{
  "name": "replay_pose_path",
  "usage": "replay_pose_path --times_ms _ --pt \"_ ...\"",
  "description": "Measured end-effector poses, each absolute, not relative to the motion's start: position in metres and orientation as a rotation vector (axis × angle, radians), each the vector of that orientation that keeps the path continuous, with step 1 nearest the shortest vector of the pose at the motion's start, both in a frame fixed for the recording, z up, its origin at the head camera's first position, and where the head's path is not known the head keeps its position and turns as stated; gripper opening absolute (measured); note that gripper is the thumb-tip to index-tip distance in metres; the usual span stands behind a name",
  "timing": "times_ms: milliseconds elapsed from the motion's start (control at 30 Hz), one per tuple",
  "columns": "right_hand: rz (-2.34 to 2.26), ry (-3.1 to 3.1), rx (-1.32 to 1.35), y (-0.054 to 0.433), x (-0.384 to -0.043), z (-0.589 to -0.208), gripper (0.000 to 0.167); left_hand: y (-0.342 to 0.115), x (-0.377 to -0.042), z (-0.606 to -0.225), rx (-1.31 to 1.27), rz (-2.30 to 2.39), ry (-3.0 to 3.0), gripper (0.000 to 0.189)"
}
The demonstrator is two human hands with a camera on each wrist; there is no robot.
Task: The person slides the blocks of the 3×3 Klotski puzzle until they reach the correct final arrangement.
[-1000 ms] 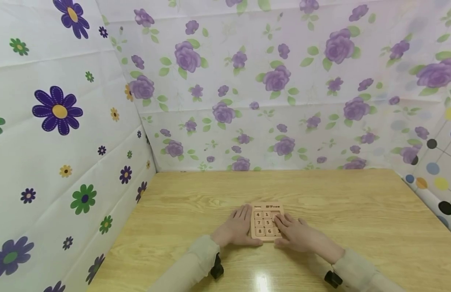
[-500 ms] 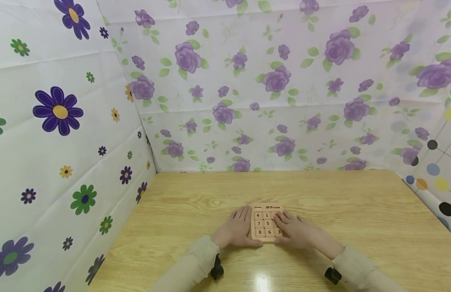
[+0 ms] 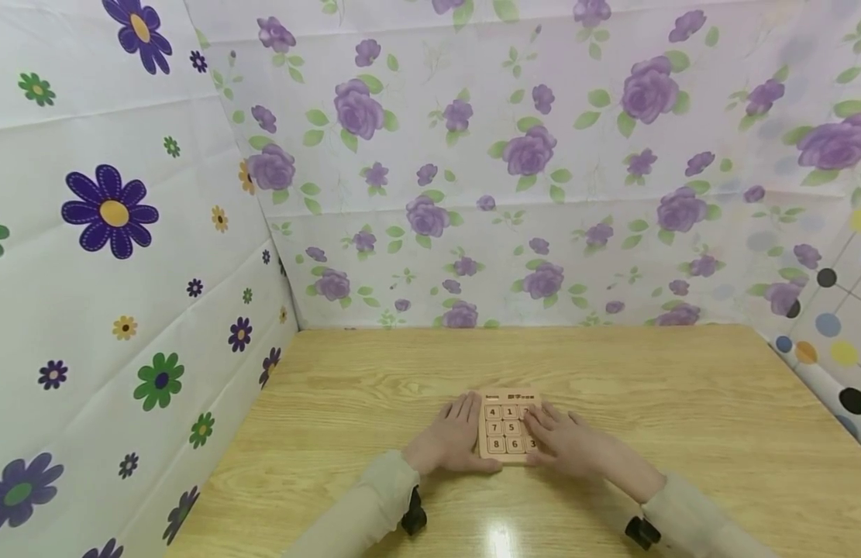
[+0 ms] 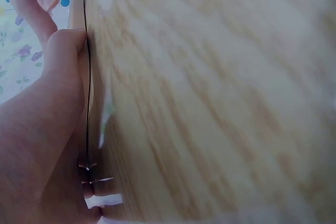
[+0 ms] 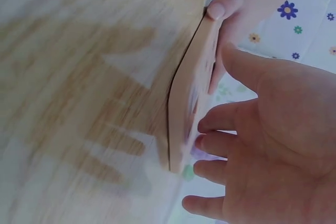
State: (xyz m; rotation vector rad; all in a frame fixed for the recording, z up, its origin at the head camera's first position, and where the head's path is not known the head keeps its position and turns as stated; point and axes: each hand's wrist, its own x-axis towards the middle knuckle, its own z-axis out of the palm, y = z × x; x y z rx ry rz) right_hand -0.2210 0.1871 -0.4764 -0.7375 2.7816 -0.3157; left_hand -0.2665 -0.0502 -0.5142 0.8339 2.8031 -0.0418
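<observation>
A small wooden number slide puzzle (image 3: 511, 395) lies flat on the table. Its tiles 4, 1, 7, 5, 8 and 6 are readable, while 2 and 3 at the right are partly covered. My left hand (image 3: 449, 438) steadies the frame, straight fingers along its left side and thumb at the near edge. In the left wrist view that thumb (image 4: 68, 40) touches the puzzle's side. My right hand (image 3: 569, 442) has its fingertips on the 2 tile (image 3: 525, 410), top right, with the thumb by the near right corner. The right wrist view shows these fingers (image 5: 210, 142) loosely extended over the puzzle's face.
The puzzle rests on a wood-grain table (image 3: 374, 380). Behind it hangs a white cloth with purple roses (image 3: 528, 151); a daisy-print cloth (image 3: 109, 213) covers the left side, a dotted one (image 3: 828, 322) the right. Black wrist cameras (image 3: 414, 511) sit under the sleeves.
The top right slot looked bare a second ago; the 2 tile now shows there, slid away from me by my right fingertips. My left hand has stayed put.
</observation>
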Motion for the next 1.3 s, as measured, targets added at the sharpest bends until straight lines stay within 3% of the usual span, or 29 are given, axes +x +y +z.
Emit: replay_pose_path --times_ms 800,1300 --pt "-0.304 2.684 -0.712 0.186 -0.188 -0.468 0.078 -0.049 -0.268 -0.517 0.835 -0.031 2.805 0.121" --pt "-0.351 2.664 -0.718 0.184 -0.185 -0.468 0.083 -0.05 -0.267 -0.518 0.855 -0.072 2.818 0.121"
